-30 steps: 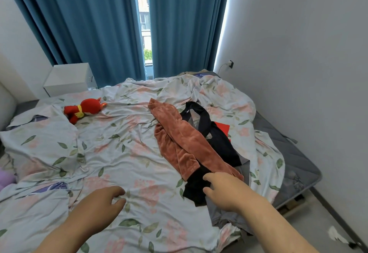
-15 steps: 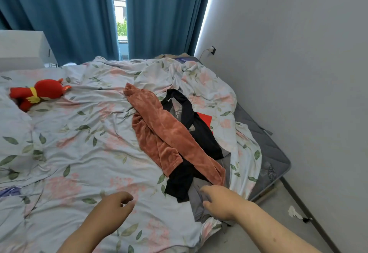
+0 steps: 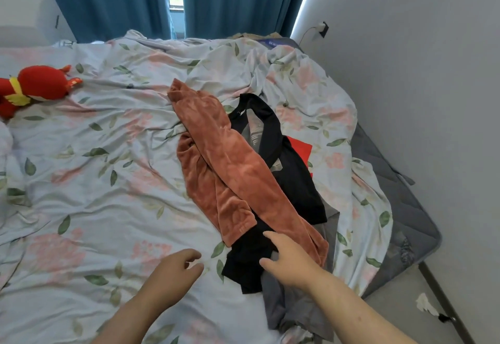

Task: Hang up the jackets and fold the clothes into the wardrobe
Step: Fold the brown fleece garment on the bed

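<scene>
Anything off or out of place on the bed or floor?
The clothes lie in a crumpled heap: a rust velvet top draped over a black garment, with a grey garment beneath spilling over the duvet edge. A red plush toy lies farther left, and a white scrap sits on the floor by the wall.

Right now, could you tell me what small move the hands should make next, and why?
Probably close the right hand on the rust velvet garment: it lies on top of the black garment, its hem is beside that open hand, and neither hand holds anything.
</scene>
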Demonstrator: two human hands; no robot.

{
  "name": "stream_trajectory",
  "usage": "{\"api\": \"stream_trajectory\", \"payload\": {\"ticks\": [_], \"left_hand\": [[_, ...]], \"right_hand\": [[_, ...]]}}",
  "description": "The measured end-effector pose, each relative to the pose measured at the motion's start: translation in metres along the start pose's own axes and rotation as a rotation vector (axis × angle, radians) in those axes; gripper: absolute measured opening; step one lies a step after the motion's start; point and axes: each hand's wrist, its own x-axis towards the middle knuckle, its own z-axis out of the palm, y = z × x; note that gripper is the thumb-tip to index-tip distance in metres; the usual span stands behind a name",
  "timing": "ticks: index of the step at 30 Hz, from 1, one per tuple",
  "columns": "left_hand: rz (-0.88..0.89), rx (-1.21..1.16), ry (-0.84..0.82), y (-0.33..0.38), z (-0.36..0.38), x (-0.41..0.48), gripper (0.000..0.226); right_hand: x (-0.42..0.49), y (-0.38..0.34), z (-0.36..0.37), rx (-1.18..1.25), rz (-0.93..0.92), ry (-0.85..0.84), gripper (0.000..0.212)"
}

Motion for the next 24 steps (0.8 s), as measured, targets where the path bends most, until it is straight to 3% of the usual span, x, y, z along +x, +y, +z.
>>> {"api": "stream_trajectory", "payload": {"ticks": [7,12,14,17,20,24], "left_hand": [[-0.091,-0.127,0.048,-0.039,0.052,0.112,0.020],[-0.151,-0.252,0.133,-0.077,0.091,0.179,0.015],[-0.131,-0.292,0.228,-0.081,0.097,0.201,0.016],[-0.070,-0.330,0.317,-0.070,0.093,0.231,0.014],[-0.008,-0.316,0.357,-0.055,0.081,0.253,0.025],[0.030,-0.468,0.388,-0.035,0.064,0.271,0.073]], "right_hand": [[0.174,0.027,0.043,0.063,-0.028,0.075,0.086],[0.268,0.033,0.091,0.107,0.079,0.268,0.095],[0.282,0.039,0.106,0.018,0.077,0.369,0.089],[0.295,0.046,0.103,-0.136,0.053,0.490,0.062],[0.297,0.054,0.088,-0.033,-0.005,0.443,0.022],[0.262,0.062,0.088,0.131,-0.097,0.211,0.028]]}}
